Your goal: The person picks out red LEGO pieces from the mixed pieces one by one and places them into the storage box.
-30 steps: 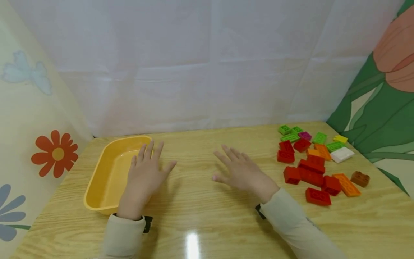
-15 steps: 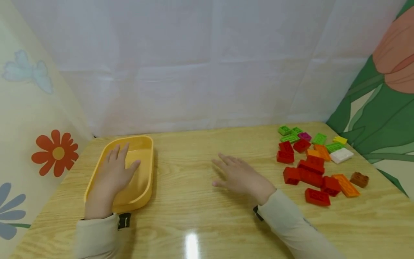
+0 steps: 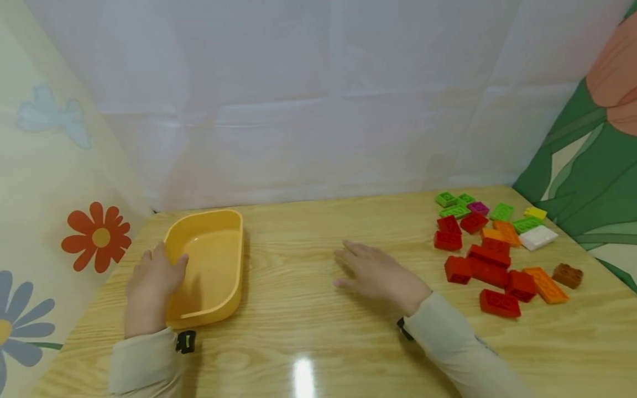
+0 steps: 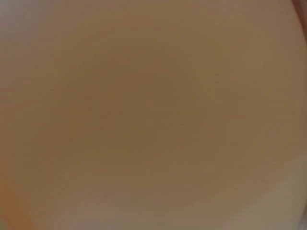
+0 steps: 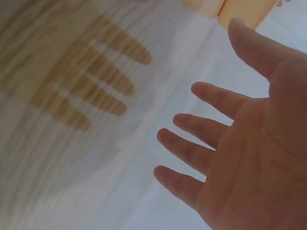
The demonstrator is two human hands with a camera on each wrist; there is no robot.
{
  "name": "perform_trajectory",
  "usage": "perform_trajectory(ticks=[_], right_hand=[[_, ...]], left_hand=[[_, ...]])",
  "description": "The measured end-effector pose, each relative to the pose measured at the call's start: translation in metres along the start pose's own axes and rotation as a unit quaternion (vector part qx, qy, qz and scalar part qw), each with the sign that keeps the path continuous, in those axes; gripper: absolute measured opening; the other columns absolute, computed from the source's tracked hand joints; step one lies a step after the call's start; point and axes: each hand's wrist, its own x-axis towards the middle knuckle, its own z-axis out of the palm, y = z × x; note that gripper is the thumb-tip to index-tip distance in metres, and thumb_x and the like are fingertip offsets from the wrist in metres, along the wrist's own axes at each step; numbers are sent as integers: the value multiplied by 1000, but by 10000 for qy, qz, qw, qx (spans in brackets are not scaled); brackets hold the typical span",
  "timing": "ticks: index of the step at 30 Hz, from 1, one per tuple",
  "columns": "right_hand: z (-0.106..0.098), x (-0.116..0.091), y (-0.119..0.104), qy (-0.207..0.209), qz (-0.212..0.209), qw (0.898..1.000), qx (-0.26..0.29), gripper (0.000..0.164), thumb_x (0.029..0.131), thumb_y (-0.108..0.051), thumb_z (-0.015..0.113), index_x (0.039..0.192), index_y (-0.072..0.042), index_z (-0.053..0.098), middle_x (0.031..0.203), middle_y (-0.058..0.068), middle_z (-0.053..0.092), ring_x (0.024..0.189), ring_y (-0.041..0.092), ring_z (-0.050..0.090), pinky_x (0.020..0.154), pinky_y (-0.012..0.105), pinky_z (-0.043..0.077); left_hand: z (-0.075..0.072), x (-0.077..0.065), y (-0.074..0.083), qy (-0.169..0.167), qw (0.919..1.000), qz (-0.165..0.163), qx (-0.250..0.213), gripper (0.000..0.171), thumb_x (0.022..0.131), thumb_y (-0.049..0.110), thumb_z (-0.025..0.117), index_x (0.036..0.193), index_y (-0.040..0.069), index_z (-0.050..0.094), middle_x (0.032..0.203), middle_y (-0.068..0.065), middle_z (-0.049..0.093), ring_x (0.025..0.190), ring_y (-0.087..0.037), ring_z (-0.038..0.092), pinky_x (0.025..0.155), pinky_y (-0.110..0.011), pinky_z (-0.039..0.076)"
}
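Pale wood-grain table [image 3: 298,298]. On its left, a yellow rounded-rectangular tray [image 3: 211,262]. Right hand [image 3: 375,273]: fingers and thumb spread, hanging above the table between tray and bricks. Left hand [image 3: 153,276]: at the tray's left rim, thumb on the tray side; cannot tell whether it grips or only touches, left wrist view blurred. On the right, red block-shaped plastic bricks [image 3: 500,304]; farther right, a flat white rectangular brick [image 3: 539,237]; nearer, a small brown studded brick [image 3: 568,275].

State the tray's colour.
The tray is plain yellow-orange; the head view shows it best.
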Motion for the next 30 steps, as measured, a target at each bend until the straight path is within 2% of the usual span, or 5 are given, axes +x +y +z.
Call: perform_trajectory(ticks=[6,12,17,25,30], right_hand=[[0,-4,0,24,-91,9999,69,66,97,-40,60,150,-6,41,158,21,28,144,39,27,116,55,20],[-2,-6,-4,42,-88,9999,110,65,97,-39,60,150,-7,41,158,21,28,144,39,27,116,55,21],[-4,-7,-5,42,-84,9999,65,64,98,-38,60,150,-5,41,158,21,28,144,38,27,116,55,21],[-4,-5,-5,45,-27,10000,42,64,98,-38,60,150,-6,42,158,20,29,144,38,28,116,54,22],[-5,-4,-2,106,-80,9999,10,61,99,-36,59,148,-4,43,156,22,31,142,39,30,115,55,23]], left_hand=[[-2,0,2,-252,9987,-433,-38,82,104,46,28,150,-15,-1,146,-45,20,130,-61,29,94,-76,29],[-3,0,1,-337,9989,-280,-163,69,103,35,27,148,-15,14,145,-41,30,123,-56,39,92,-75,28],[-3,0,4,-448,9986,-211,-206,64,99,24,22,151,-13,11,150,-38,24,127,-56,35,94,-75,26],[5,-3,19,-174,9998,-29,25,63,93,20,27,147,-13,24,143,-37,36,114,-49,47,91,-71,34],[9,-5,30,-302,9993,184,155,65,95,21,26,150,-14,19,150,-35,28,127,-53,41,96,-72,31]])
